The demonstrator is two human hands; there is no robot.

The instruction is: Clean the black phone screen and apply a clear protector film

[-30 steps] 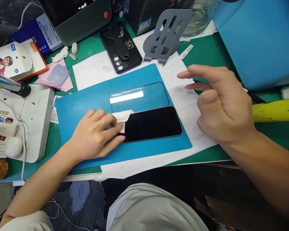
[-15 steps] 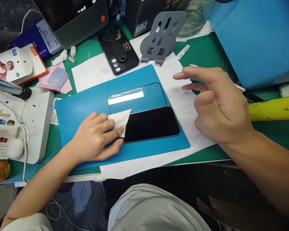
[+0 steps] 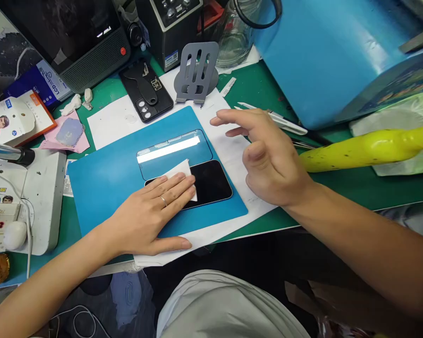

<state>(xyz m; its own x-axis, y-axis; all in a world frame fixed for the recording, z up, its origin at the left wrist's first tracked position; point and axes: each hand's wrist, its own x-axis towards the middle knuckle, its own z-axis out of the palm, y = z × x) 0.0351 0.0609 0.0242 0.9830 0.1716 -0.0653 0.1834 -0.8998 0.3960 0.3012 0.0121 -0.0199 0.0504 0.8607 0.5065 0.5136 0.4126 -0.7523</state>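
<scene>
My left hand lies flat with fingers stretched over a white wipe, pressing it onto a phone with a black screen. The hand and wipe cover the left part of the phone. Beside the phone's far edge rests a clear screen protector with a black border. Both lie on a blue mat. My right hand hovers right of the mat, fingers apart and loosely bent, holding nothing. Behind it are white tweezers, partly hidden by the hand.
Beyond the mat are a black phone case, a grey phone stand and a glass jar. A yellow bottle-like object lies to the right, near a large blue sheet. A white device base stands left.
My left hand has gone from pinching the wipe to lying flat on it with fingers extended. The view has shifted to the right. My right hand keeps its loosely bent pose.
</scene>
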